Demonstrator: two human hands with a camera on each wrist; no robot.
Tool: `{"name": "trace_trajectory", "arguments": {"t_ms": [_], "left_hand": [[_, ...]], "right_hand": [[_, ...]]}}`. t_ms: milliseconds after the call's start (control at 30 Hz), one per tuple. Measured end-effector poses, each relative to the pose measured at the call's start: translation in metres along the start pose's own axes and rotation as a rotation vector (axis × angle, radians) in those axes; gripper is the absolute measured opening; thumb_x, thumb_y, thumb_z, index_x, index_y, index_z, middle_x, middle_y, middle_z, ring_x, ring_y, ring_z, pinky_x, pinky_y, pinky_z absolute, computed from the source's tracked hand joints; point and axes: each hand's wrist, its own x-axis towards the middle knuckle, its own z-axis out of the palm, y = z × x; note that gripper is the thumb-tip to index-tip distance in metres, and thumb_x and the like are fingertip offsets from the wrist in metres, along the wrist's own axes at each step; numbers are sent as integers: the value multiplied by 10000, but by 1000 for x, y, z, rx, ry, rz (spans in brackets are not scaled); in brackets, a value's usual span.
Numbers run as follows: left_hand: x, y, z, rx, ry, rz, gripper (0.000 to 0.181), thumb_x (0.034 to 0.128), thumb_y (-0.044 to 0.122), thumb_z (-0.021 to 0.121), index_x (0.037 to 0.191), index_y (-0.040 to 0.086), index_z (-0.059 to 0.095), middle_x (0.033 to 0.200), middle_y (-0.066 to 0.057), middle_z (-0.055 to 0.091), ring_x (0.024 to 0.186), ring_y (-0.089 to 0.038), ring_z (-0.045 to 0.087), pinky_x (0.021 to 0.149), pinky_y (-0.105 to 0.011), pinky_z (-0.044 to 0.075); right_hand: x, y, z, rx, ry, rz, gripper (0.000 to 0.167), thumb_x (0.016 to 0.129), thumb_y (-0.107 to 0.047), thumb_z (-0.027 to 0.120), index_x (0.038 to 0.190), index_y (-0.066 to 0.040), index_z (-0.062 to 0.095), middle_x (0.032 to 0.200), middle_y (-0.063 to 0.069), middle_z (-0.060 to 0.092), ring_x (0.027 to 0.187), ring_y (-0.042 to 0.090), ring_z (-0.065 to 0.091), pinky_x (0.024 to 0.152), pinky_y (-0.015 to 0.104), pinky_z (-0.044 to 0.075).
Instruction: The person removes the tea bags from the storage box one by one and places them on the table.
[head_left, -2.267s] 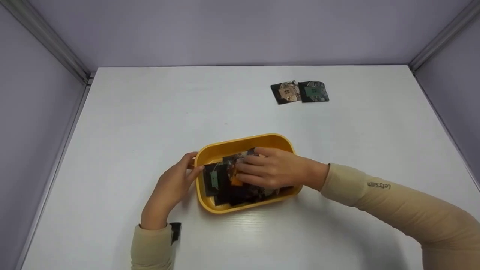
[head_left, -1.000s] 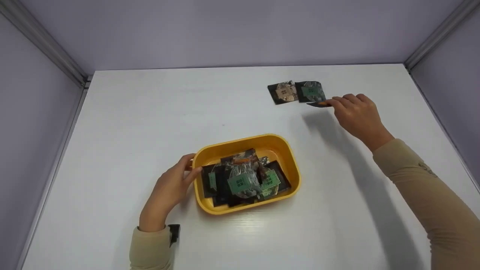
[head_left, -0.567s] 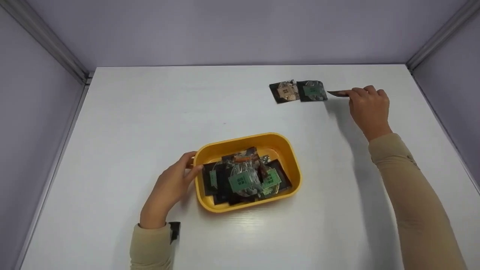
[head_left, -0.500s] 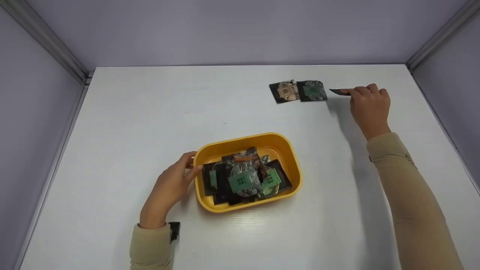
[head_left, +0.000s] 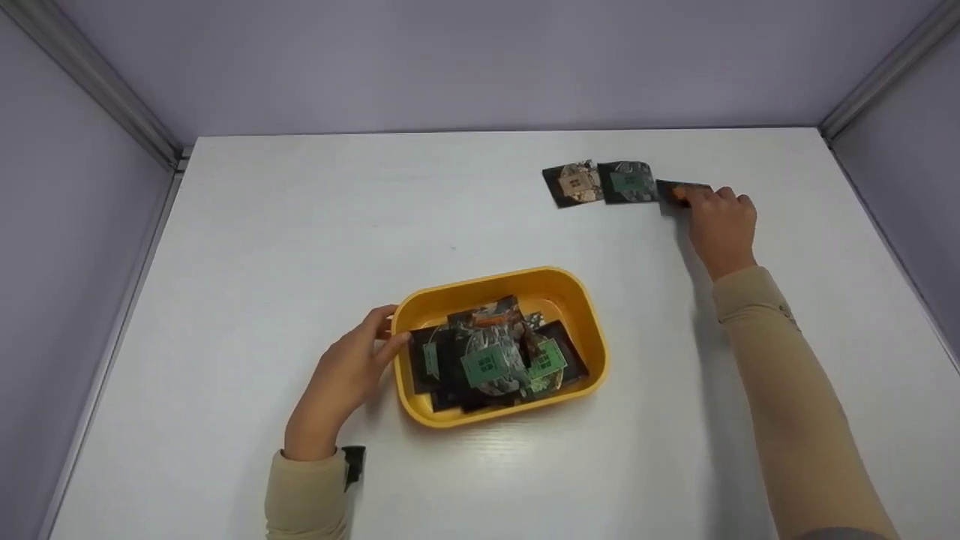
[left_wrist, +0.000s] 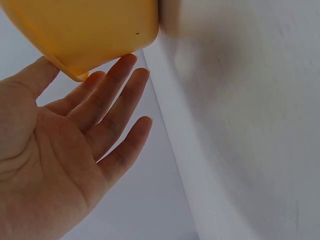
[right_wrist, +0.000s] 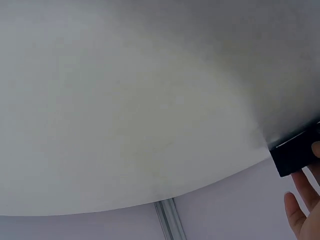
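My right hand (head_left: 724, 229) pinches a dark square sachet (head_left: 667, 192) with an orange patch, low at the right end of a short row. In the right wrist view, the sachet's black side (right_wrist: 294, 155) shows at the table's far edge, fingers beneath. My left hand (head_left: 345, 379) holds the left end of a yellow plastic bin (head_left: 499, 283), thumb over the rim. The left wrist view shows the bin's outer wall (left_wrist: 105, 30), with the other fingers spread under the rim. Overlapping dark sachets (head_left: 487, 364) with green labels lie inside the bin.
Two sachets lie flat side by side at the back: one with a tan label (head_left: 574, 184), one with a green label (head_left: 628, 182). A small black object (head_left: 354, 465) shows beside the left cuff. Grey walls (head_left: 480, 67) bound the white table (head_left: 262, 225) at back and sides.
My right hand took a sachet out of the bin and carried it to the back right. It has since shifted slightly left and lowered it beside the row. The left hand has stayed.
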Motion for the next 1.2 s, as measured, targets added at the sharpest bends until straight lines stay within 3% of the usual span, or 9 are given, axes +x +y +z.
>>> {"name": "trace_trajectory", "arguments": {"t_ms": [133,367,667,1000,1200], "left_hand": [[0,1,0,-1,-4,-14,520,1042,394,496,1502,180,382,1351,-118,574,1238,-325,533,1051,-549,416],[-2,0,0,-1,7,-8,504,1042,374,506,1491,175,396,1345,-124,583,1253,-340,527,1057,-564,404],[-1,-2,1,16,18,12,498,1044,347,514,1485,145,403,1328,-157,592,1258,-368,523,1062,-583,387],[1,2,0,9,5,12,508,1043,361,510,1490,150,394,1337,-148,585,1266,-363,516,1069,-584,380],[0,1,0,4,2,-1,513,1040,373,510,1493,161,392,1345,-138,580,1270,-356,512,1073,-582,376]], "right_hand": [[-2,4,5,-3,-111,4,150,889,112,579,1000,114,681,976,297,683,834,467,645,690,584,522],[6,1,4,15,-251,-13,171,921,84,566,1066,124,648,1085,303,656,933,466,625,770,584,523],[11,-2,0,80,-456,41,321,954,62,538,1271,111,548,1303,320,530,1080,496,555,823,617,511],[12,2,-10,121,-566,77,396,993,-5,510,1373,100,487,1399,306,469,1198,500,484,928,632,458],[15,1,-16,84,-519,41,352,954,-9,555,1289,98,557,1314,314,538,1081,503,552,874,616,477]]}}
